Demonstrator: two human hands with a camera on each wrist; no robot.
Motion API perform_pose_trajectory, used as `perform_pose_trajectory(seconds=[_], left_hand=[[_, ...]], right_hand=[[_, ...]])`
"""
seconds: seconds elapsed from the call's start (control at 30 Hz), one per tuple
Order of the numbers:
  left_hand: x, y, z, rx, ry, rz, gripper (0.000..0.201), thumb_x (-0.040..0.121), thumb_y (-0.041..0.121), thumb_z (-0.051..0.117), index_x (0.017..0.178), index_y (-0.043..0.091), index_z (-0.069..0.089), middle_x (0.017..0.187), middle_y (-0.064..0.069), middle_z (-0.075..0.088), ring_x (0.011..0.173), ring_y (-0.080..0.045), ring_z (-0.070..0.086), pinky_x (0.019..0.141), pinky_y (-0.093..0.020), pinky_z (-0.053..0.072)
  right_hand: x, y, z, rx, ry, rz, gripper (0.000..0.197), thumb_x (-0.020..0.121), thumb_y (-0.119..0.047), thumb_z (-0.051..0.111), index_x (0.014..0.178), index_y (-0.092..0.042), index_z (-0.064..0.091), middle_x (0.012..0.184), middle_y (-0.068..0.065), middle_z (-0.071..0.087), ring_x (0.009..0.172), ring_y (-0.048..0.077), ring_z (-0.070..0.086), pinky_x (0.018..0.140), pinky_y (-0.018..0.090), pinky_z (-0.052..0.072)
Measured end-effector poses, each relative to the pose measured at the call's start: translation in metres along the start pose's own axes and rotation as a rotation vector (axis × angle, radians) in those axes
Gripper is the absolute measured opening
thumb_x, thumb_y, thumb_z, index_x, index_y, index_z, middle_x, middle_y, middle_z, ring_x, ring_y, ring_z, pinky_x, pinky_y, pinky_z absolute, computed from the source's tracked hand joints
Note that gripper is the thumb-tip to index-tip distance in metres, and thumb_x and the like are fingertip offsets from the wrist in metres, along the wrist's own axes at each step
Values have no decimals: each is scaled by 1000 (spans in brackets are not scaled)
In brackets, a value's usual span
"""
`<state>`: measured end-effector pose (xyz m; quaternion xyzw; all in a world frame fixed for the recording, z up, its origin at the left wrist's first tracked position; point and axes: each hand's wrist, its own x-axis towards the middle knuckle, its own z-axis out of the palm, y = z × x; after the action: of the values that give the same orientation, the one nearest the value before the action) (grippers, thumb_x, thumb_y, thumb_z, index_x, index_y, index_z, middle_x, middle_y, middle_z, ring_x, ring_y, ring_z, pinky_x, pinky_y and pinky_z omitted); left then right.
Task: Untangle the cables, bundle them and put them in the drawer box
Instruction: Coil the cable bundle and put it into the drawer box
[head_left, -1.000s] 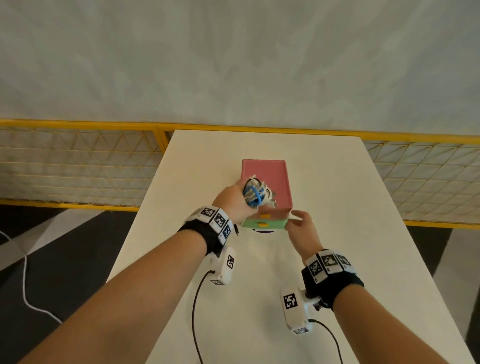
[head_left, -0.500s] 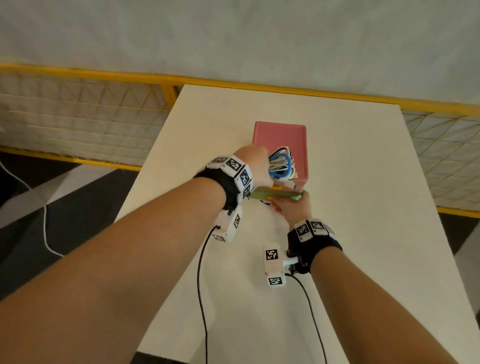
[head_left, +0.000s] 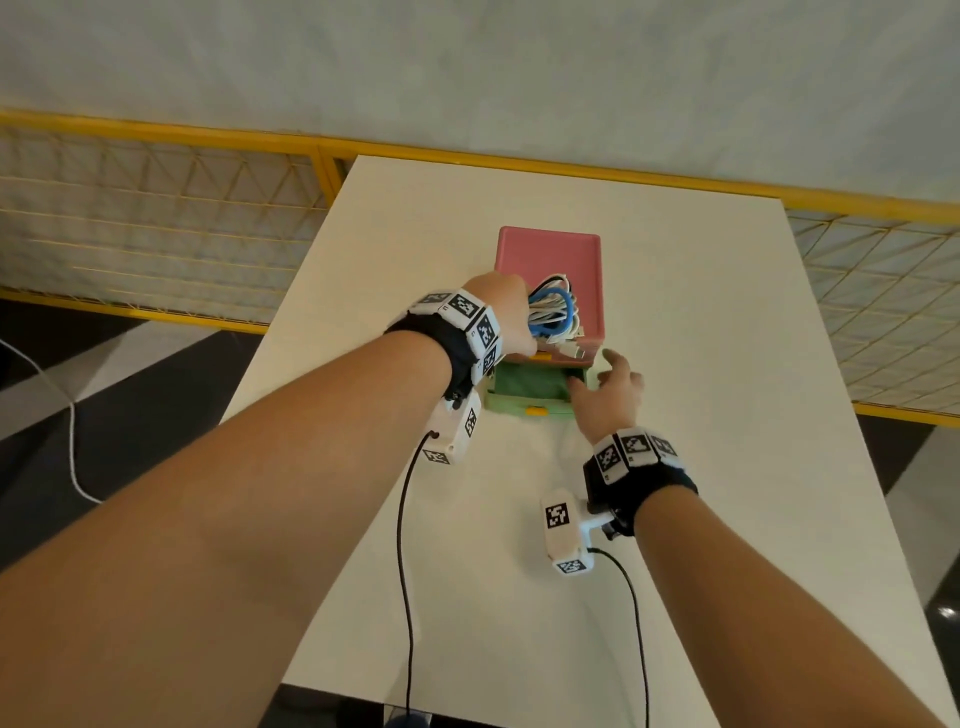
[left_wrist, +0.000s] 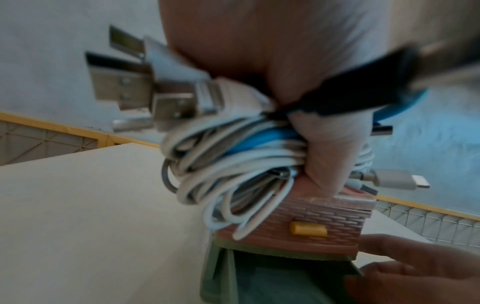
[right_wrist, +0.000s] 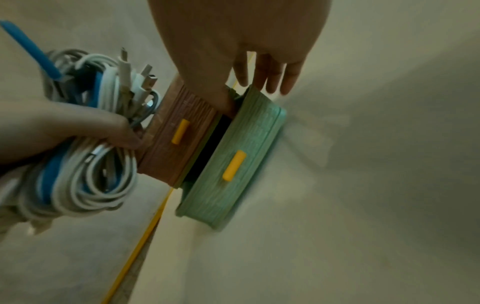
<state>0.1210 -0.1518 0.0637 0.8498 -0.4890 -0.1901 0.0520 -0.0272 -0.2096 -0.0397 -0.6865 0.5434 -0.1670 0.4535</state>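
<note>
Above the pink drawer box (head_left: 550, 260), the left hand (head_left: 501, 317) is clutching the cable bundle (head_left: 553, 312); just below that grasp, the right hand (head_left: 605, 395), fingers relaxed, is touching the pulled-out green drawer (head_left: 524, 400).

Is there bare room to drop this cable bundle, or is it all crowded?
The pulled-out green drawer shows bare floor, bordered by the pink box top and right hand. White table is bare either side. Crowded: left hand with bundled white-and-blue cables.

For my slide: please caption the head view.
Left hand holds cables above the open green drawer; right hand beside it.
</note>
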Motion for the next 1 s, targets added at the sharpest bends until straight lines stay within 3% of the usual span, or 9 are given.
perform_pose_trajectory(seconds=[0.1, 0.2, 0.33, 0.4, 0.5, 0.57, 0.73, 0.87, 1.0], left_hand=[[3, -1, 3, -18, 8, -18, 25, 75, 24, 74, 79, 10, 55, 63, -1, 50, 59, -22, 51, 47, -23, 37], [1, -1, 5, -46, 33, -55, 28, 74, 26, 76, 72, 12, 52, 62, -1, 52, 58, -22, 52, 48, -23, 37], [-7, -1, 10, -164, 48, -49, 31, 74, 27, 78, 93, 11, 60, 79, -1, 62, 76, -25, 62, 67, -30, 51], [-20, -6, 18, -267, 165, -11, 33, 73, 22, 79, 101, 13, 63, 92, 1, 66, 86, -22, 63, 77, -33, 54], [-50, -10, 37, -166, 416, 273, 27, 69, 14, 78, 91, 12, 63, 88, 0, 60, 79, -19, 53, 71, -34, 48], [-63, -7, 49, 29, 294, 377, 20, 69, 16, 75, 82, 14, 59, 82, -2, 61, 76, -24, 54, 67, -32, 42], [-52, 13, 61, 411, -114, 99, 11, 87, 27, 61, 91, 16, 60, 85, -3, 63, 83, -27, 63, 68, -32, 43], [-27, 35, 74, 375, -128, -74, 14, 89, 29, 61, 80, 22, 52, 84, 2, 62, 80, -23, 59, 70, -31, 40], [-17, 45, 89, 397, -89, -132, 13, 92, 23, 49, 82, 25, 57, 77, 8, 59, 81, -17, 59, 84, -32, 43]], right_hand=[[4, 0, -2, -40, -148, -38, 61, 85, -4, 55, 141, -11, 32, 91, 5, 52, 85, 22, 53, 75, 31, 43], [-6, 9, -5, -135, -240, -89, 67, 84, -5, 52, 143, -16, 24, 78, 0, 50, 80, 25, 53, 68, 31, 40], [-24, 23, -8, -192, -283, -122, 75, 83, -6, 52, 147, -20, 16, 93, 9, 57, 87, 30, 59, 69, 31, 41], [-27, 28, -7, -215, -303, -152, 78, 82, -7, 53, 149, -22, 13, 103, 17, 60, 90, 32, 60, 69, 31, 41], [-29, 34, -6, -229, -306, -192, 82, 82, -8, 55, 150, -22, 11, 122, 19, 55, 101, 34, 59, 80, 36, 48], [-31, 37, -6, -223, -285, -227, 82, 83, -11, 58, 150, -21, 13, 130, 16, 51, 106, 32, 58, 89, 41, 49], [-40, 39, -7, -130, -195, -274, 82, 86, -17, 62, 150, -24, 10, 130, 7, 42, 92, 28, 60, 80, 39, 51], [-46, 39, -6, -157, -117, -425, 84, 82, -2, 54, 149, -30, 12, 147, -3, 27, 90, 27, 62, 65, 31, 47], [-53, 38, -9, -362, -121, -576, 80, 87, -7, 51, 147, -43, 12, 157, -22, 6, 111, 22, 58, 76, 37, 55]])
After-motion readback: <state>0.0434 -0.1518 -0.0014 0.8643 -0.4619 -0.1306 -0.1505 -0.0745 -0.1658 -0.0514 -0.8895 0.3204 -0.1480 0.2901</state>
